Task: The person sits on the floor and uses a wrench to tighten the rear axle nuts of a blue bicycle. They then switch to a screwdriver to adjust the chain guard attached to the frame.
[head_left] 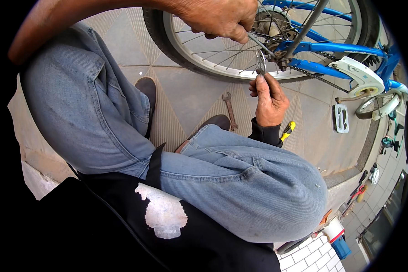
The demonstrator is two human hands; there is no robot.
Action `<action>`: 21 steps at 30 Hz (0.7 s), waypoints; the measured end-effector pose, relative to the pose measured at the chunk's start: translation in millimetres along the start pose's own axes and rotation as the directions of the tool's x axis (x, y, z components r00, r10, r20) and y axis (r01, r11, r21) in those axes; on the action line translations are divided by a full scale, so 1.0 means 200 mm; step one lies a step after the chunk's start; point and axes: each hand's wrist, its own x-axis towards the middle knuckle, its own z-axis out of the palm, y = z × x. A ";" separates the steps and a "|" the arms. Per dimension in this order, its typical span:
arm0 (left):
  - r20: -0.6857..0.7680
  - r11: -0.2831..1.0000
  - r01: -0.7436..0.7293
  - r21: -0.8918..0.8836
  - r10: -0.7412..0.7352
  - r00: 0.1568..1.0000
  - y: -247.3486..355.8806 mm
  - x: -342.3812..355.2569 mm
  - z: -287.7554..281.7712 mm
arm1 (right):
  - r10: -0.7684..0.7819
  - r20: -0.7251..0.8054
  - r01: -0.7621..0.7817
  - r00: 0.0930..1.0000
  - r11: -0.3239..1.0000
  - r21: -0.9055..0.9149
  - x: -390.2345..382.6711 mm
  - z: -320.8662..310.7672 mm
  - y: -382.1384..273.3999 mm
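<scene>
Your right hand (269, 102) pinches a silver wrench (261, 70) just left of the axle nut (282, 65), far side. Your left hand (222, 19) is curled; whether it grips the metal rod (260, 44) cannot be told. Poor seating could let the wrench slip, driving that right hand against the wheel (226, 71).

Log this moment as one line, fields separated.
left hand: at metal rod | right hand: pinching metal piece near bicycle wheel | floor: wrench, yellow-handled tool

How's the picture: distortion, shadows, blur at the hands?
Head view: soft light, no hard shadows on the floor; right hand and its tool fairly sharp; edging bows near the right rim; black clothing merges into dark border lower left.
</scene>
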 end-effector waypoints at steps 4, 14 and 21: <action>-0.005 1.000 -0.003 0.021 0.003 1.000 0.00 0.00 0.00 | 0.043 -0.015 -0.043 0.999 0.999 0.014 0.00 0.00 -0.02; 0.011 1.000 0.022 -0.016 -0.021 1.000 0.01 0.00 0.00 | -0.008 -0.025 0.005 1.000 0.993 -0.120 0.02 -0.06 -0.09; -0.005 1.000 -0.006 0.005 0.006 1.000 0.00 0.01 -0.01 | 0.040 0.064 -0.027 0.997 0.982 -0.187 0.08 -0.13 -0.18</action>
